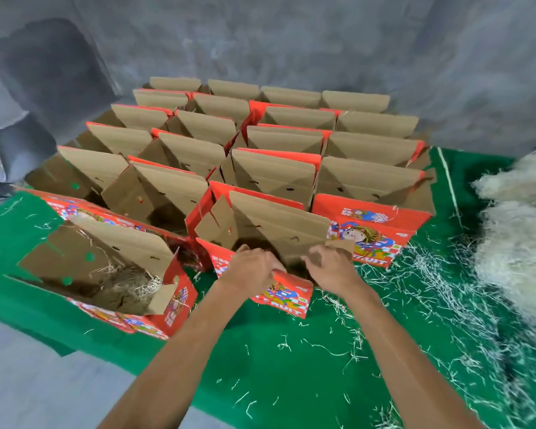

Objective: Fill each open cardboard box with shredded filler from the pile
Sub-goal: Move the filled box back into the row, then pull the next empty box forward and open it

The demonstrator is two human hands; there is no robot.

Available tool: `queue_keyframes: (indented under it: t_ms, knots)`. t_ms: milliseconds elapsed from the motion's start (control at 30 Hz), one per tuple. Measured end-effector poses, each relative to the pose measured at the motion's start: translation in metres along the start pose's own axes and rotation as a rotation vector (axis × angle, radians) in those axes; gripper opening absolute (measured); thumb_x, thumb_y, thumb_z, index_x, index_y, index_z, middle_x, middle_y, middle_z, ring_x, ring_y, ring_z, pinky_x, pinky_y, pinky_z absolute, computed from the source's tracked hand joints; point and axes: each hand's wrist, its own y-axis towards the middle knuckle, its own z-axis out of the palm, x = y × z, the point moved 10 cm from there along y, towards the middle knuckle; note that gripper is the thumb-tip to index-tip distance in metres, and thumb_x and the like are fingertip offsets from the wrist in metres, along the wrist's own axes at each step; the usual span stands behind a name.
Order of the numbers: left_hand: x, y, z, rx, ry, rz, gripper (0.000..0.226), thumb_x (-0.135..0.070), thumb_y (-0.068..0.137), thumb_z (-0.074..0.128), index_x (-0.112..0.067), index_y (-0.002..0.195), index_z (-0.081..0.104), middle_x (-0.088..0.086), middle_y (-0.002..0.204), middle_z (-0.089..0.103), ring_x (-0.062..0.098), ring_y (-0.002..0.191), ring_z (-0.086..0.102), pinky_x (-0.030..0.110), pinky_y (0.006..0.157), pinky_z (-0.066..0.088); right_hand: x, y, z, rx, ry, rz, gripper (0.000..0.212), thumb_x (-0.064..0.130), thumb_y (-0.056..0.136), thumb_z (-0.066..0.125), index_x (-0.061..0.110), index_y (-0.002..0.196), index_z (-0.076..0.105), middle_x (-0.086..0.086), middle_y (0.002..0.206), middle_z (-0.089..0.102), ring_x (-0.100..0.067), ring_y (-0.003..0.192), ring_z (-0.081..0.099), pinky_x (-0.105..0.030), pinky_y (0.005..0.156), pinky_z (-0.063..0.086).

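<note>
Now both hands, left hand (249,267) and right hand (331,266), on upward-open box (291,291).

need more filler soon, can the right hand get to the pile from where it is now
Probably yes. The right hand is at the near box, and the filler pile lies to its right on the green mat. Only loose shreds lie between them; no box stands in the way.

The boxes (372,226) are red with cartoon prints, plain brown inside. Beside them, pale straw-coloured filler (520,243) lies on a green cloth (291,366).
</note>
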Motion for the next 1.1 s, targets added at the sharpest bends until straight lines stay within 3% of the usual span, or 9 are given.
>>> queue_keyframes:
  t_ms: [133,233,367,467,633,767,900,1000,1100]
  knots:
    - [-0.054,-0.003,0.008,-0.018,0.005,0.057,0.034,-0.023,0.095,0.054,-0.043,0.120,0.067,-0.007,0.110,0.070,0.014,0.106,0.059,0.040,0.100,0.035,-0.040,-0.009,-0.019,-0.026,-0.076,0.045,0.047,0.037,0.091,0.065,0.018,0.134,0.057,-0.001,0.136,0.058,-0.022,0.124,0.053,-0.046,0.108,0.045]
    - [-0.106,0.003,0.013,-0.026,0.039,0.102,0.038,-0.020,0.091,0.055,-0.043,0.119,0.066,-0.002,0.102,0.069,0.016,0.106,0.057,0.040,0.093,0.032,-0.081,-0.026,-0.042,-0.077,-0.124,0.126,0.057,0.035,0.089,0.065,0.025,0.142,0.048,0.000,0.146,0.046,-0.024,0.138,0.038,-0.059,0.112,0.034]
    - [-0.181,0.016,0.022,-0.016,0.052,0.171,0.039,-0.022,0.092,0.057,-0.043,0.125,0.063,0.003,0.106,0.066,0.020,0.107,0.057,0.043,0.096,0.032,-0.146,-0.055,-0.074,-0.128,-0.085,0.163,0.058,0.018,0.093,0.061,0.025,0.147,0.042,-0.002,0.152,0.041,-0.025,0.142,0.034,-0.068,0.110,0.030]
    - [-0.239,0.024,0.035,0.017,0.091,0.195,0.045,-0.020,0.092,0.057,-0.045,0.130,0.057,0.007,0.114,0.063,0.023,0.108,0.057,0.045,0.099,0.033,-0.193,-0.079,-0.105,-0.166,-0.065,0.169,0.057,0.029,0.094,0.063,0.021,0.147,0.043,-0.004,0.151,0.044,-0.026,0.141,0.036,-0.063,0.111,0.033]
    - [-0.329,0.032,0.047,-0.065,0.092,0.230,0.043,-0.014,0.088,0.061,-0.038,0.123,0.062,0.004,0.101,0.068,0.023,0.106,0.055,0.042,0.091,0.034,-0.267,-0.114,-0.154,-0.269,-0.118,0.194,0.057,0.034,0.093,0.066,0.025,0.145,0.045,0.001,0.147,0.050,-0.024,0.137,0.045,-0.057,0.110,0.040]
    - [-0.378,0.036,0.070,-0.085,0.113,0.233,0.039,-0.008,0.084,0.058,-0.029,0.117,0.062,-0.005,0.110,0.069,0.022,0.107,0.054,0.046,0.092,0.033,-0.312,-0.129,-0.175,-0.313,-0.152,0.210,0.061,0.038,0.090,0.066,0.029,0.146,0.044,0.006,0.151,0.045,-0.020,0.142,0.038,-0.059,0.117,0.025]
    - [-0.397,0.045,0.084,-0.109,0.126,0.289,0.035,-0.042,0.098,0.044,-0.027,0.127,0.057,-0.009,0.128,0.062,0.019,0.116,0.053,0.045,0.090,0.034,-0.343,-0.138,-0.176,-0.298,-0.155,0.260,0.057,0.039,0.093,0.057,0.026,0.147,0.042,0.006,0.153,0.041,-0.022,0.144,0.035,-0.062,0.119,0.013]
    - [-0.399,0.045,0.083,-0.136,0.097,0.317,0.072,-0.075,0.093,0.014,-0.029,0.122,0.062,-0.010,0.124,0.064,0.018,0.114,0.057,0.046,0.091,0.038,-0.354,-0.138,-0.171,-0.274,-0.074,0.290,0.052,0.030,0.098,0.048,0.023,0.149,0.038,0.001,0.156,0.036,-0.029,0.139,0.043,-0.063,0.117,0.019]
    - [-0.399,0.047,0.091,-0.057,0.052,0.328,0.086,-0.086,0.084,0.005,-0.034,0.135,0.052,-0.009,0.139,0.054,0.019,0.128,0.048,0.052,0.104,0.033,-0.358,-0.138,-0.168,-0.292,-0.028,0.297,0.053,0.023,0.101,0.043,0.019,0.152,0.032,-0.003,0.159,0.032,-0.029,0.142,0.040,-0.059,0.119,0.020]
